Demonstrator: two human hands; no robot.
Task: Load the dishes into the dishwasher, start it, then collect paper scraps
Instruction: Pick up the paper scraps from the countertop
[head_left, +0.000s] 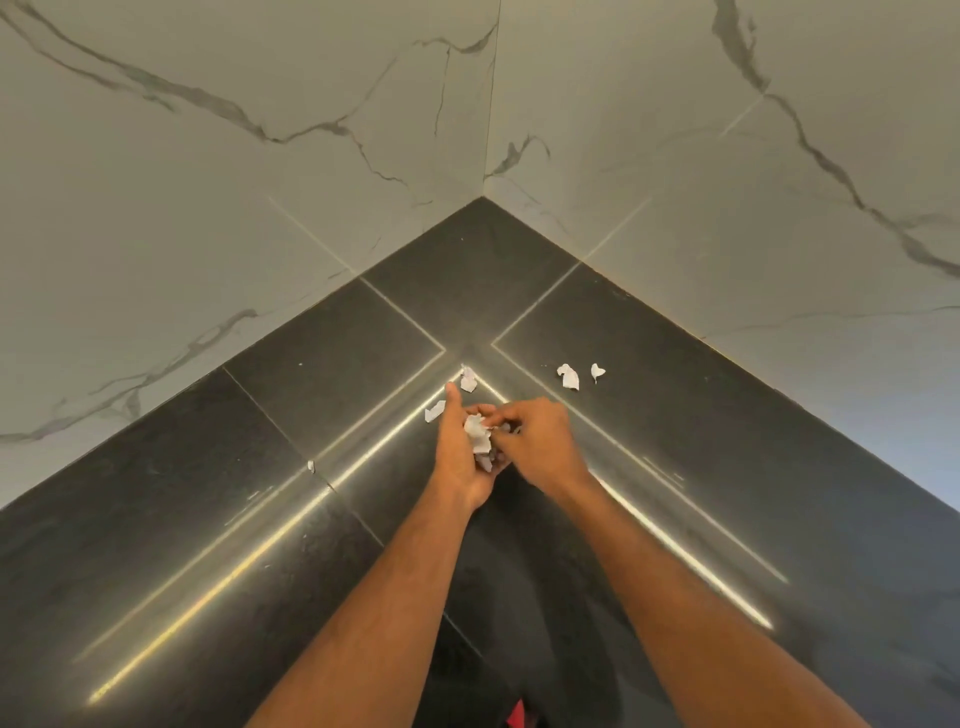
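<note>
Left hand cupped round scraps, right hand pinching one into it; loose bits lying just beyond on counter.

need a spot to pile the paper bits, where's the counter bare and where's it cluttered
Bare: the dark counter left of the left hand, apart from one tiny scrap, and the stretch right of the right hand. Crowded: scraps beyond the hands and two more to the right.
</note>
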